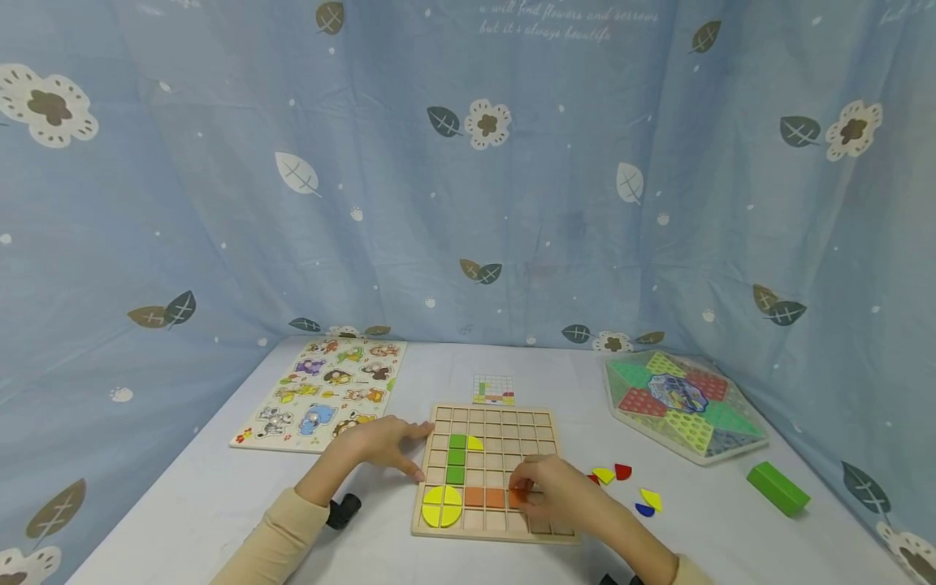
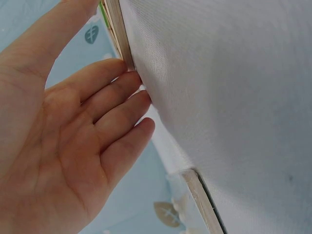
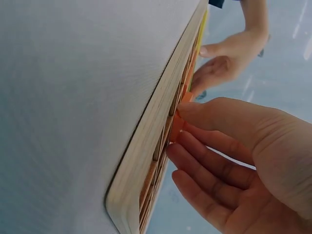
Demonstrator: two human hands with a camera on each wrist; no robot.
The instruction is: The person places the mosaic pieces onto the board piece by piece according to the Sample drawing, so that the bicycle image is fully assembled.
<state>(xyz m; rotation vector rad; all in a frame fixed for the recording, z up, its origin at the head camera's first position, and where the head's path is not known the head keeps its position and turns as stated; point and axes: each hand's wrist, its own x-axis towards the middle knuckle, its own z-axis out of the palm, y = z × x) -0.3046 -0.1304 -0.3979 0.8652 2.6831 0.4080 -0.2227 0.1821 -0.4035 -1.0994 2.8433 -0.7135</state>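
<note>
A sleeve [image 1: 274, 536] at lower left leads to the left hand [image 1: 382, 443], spread wide beside the grid board [image 1: 497, 536], while at lower centre the right hand [image 1: 550, 487] pinches an orange tile [image 3: 176, 129], best seated squarely.

Blue curtain [image 1: 468, 203], white script [image 1: 569, 23] ("will find flowers")

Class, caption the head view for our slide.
Right hand pinches an orange piece at the wooden grid board; left hand at its edge.
</note>
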